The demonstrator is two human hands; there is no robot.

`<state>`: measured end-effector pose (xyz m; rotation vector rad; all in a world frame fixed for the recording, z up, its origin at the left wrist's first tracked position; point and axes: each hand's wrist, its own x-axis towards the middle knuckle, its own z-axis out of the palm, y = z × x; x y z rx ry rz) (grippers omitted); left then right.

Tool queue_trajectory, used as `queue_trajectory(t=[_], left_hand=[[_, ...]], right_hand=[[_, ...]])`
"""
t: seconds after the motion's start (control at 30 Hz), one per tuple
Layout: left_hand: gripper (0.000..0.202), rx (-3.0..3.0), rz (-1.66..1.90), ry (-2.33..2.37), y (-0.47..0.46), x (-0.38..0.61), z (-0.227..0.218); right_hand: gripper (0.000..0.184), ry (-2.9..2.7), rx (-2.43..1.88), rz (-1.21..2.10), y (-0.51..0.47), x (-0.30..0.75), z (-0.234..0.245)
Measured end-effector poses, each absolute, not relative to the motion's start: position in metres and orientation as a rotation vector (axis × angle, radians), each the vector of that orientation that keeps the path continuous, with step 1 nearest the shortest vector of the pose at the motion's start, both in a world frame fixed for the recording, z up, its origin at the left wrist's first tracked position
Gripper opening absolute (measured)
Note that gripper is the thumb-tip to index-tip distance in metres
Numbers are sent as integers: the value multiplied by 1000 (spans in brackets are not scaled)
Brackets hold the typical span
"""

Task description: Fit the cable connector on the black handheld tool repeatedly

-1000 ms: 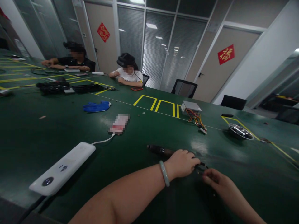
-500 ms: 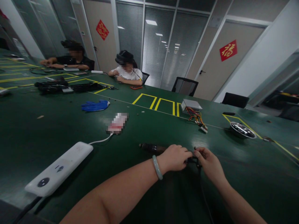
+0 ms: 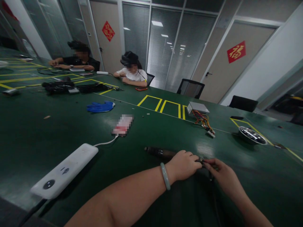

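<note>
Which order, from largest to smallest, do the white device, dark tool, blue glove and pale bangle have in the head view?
Largest: white device
Unsure between: dark tool and blue glove; the left hand partly hides the tool
Smallest: pale bangle

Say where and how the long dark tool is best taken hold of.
Probably around the thick body of the long dark tool, palm down from above on the near side: it stretches roughly left to right, long and rounded, so a wrap across it suits. The narrower tip at left offers less to hold. The left hand covers its right part.
</note>
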<state>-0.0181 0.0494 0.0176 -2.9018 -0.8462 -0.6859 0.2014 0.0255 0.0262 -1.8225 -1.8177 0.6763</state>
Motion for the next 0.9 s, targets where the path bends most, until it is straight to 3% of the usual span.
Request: queue_trajectory(t=[0.43, 0.9], left_hand=[[19, -2930, -615, -909, 49, -17, 22], [29, -2980, -583, -1007, 47, -11, 26]], right_hand=[[28, -2153, -1809, 490, 18, 215, 11], [15, -2088, -1764, 300, 13, 207, 16]])
